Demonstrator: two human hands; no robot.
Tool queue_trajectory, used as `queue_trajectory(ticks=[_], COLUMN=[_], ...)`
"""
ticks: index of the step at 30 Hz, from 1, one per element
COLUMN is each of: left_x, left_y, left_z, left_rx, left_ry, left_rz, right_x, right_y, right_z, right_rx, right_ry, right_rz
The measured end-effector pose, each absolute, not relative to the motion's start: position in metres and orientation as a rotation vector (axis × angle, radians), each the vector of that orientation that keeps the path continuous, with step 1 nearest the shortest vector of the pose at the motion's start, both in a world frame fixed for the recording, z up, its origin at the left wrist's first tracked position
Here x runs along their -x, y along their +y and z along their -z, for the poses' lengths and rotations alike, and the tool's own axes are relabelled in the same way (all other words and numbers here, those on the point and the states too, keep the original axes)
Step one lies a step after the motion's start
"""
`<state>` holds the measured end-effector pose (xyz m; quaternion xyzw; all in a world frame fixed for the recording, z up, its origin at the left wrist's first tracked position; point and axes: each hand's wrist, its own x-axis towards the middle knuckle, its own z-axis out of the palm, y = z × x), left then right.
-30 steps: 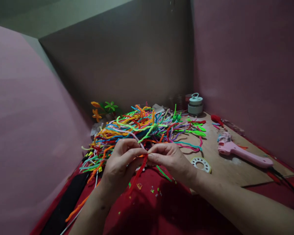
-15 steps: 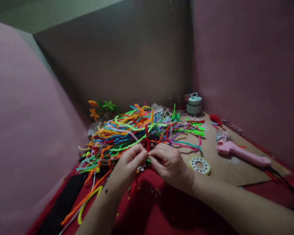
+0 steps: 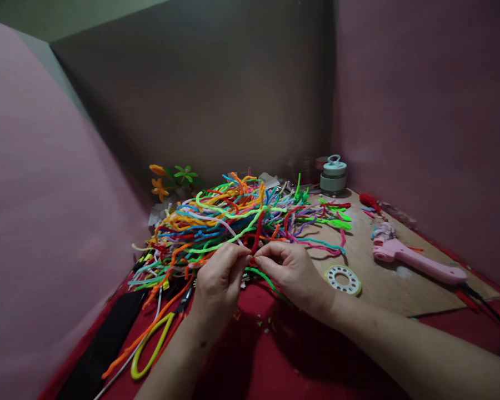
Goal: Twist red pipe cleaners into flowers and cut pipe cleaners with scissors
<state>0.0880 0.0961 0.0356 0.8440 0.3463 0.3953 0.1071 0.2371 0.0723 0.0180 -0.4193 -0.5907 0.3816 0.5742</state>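
Left hand [image 3: 219, 278] and right hand [image 3: 289, 272] fingertip to fingertip, each grip pinched shut on a red pipe cleaner [image 3: 257, 233] rising toward 12 o'clock against the multicoloured pipe-cleaner pile [image 3: 233, 216]. White ring [image 3: 343, 279] at 3 o'clock, pink glue gun [image 3: 416, 264] beyond on the table [image 3: 375, 294].

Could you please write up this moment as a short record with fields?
left hand: pinches the red pipe cleaner
right hand: pinches the same stem, fingertips meeting the left's
behind hands: pile of coloured pipe cleaners
right side: white ring and pink glue gun on wooden board
back corner: grey round container
near left: yellow-handled scissors
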Motion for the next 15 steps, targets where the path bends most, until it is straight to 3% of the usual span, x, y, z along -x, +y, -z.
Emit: queue_trajectory(ticks=[8, 15], left_x=[-0.0868, -0.0851], left_y=[0.0903, 0.0909], left_z=[-0.039, -0.0392], left_rx=[-2.607, -2.545], left_ry=[1.055, 1.192], left_rz=[-1.084, -0.996], right_x=[-0.2355, -0.2381], right_y=[0.0697, 0.0647], right_z=[-0.0143, -0.0181], right_rx=[0.999, 1.008], right_ry=[-1.541, -1.673], right_rz=[-0.658, 0.123])
